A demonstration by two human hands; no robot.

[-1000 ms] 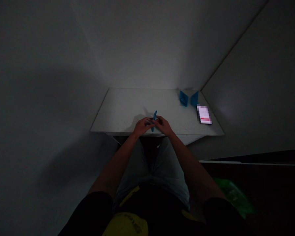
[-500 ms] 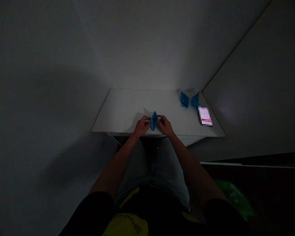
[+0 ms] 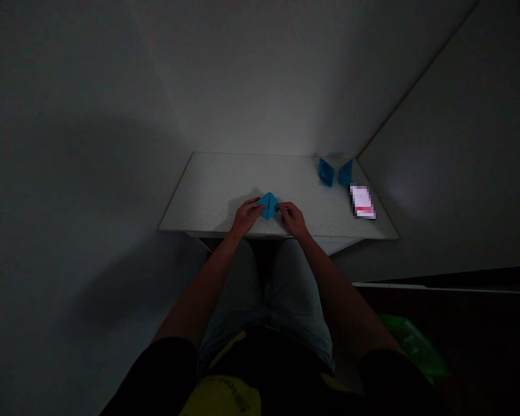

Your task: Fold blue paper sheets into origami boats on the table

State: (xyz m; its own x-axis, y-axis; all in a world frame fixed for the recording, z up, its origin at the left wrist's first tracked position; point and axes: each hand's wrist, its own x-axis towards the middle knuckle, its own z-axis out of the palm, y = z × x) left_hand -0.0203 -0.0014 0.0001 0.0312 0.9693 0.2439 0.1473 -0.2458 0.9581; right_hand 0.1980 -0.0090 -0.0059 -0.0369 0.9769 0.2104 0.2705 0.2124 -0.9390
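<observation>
Both hands have moved apart, and the folded blue paper (image 3: 267, 205) now sits low and flat on the tabletop (image 3: 208, 190). From the head view, my left hand (image 3: 246, 216) and right hand (image 3: 293, 221) grip its two sides. Two other folded blue shapes (image 3: 326, 172) stand far off, near a blurry card (image 3: 363, 202). I cannot tell if more folds are left.

Head-worn view, forward and down
</observation>
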